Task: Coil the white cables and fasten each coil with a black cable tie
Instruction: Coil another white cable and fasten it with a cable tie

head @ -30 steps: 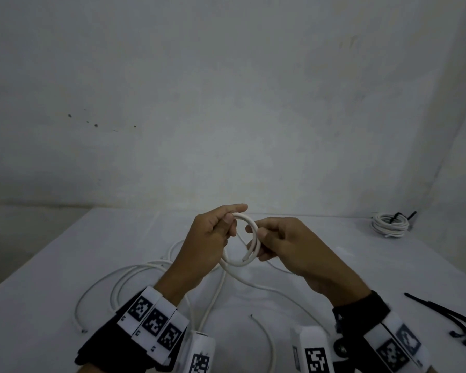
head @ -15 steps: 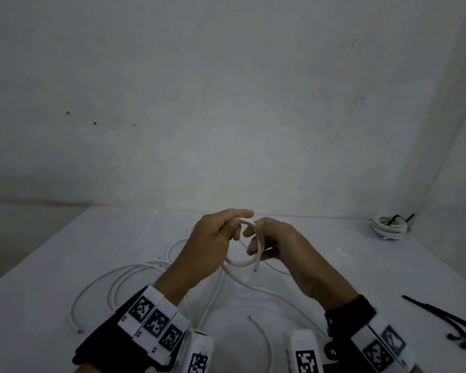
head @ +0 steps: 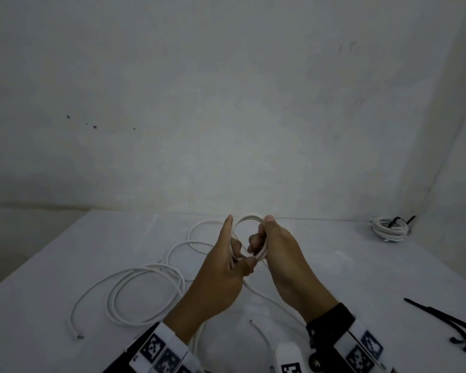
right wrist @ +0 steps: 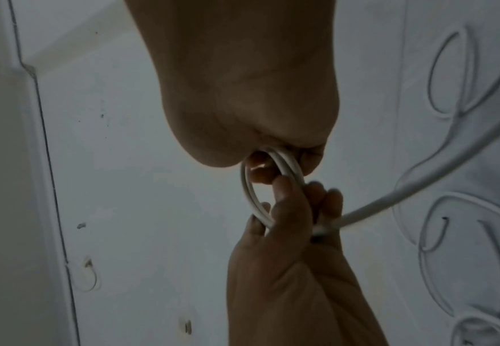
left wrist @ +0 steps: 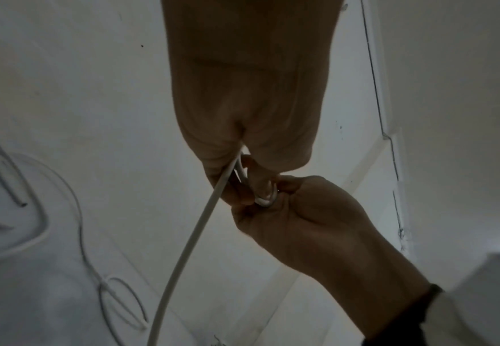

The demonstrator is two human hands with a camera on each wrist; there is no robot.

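Observation:
A small coil of white cable [head: 249,218] is held above the table between both hands. My left hand [head: 237,246] grips its left and lower side, with the thumb pressed on the strands. Curled round the coil's right side is my right hand [head: 262,232], thumb on top. In the right wrist view the coil [right wrist: 251,187] shows two or three turns, and its tail [right wrist: 390,199] runs off to the table. The left wrist view shows the cable [left wrist: 198,222] dropping from the left hand. Loose cable [head: 145,278] lies in wide loops on the table at left.
A finished white coil [head: 389,228] fastened with a black tie lies at the table's back right corner. Loose black cable ties [head: 447,319] lie near the right edge. A cable end [head: 256,325] lies close in front. A plain wall stands behind the white table [head: 347,265].
Both hands have turned and moved slightly forward. The coil now stands upright between them, with the right hand's fingers wrapped further round it.

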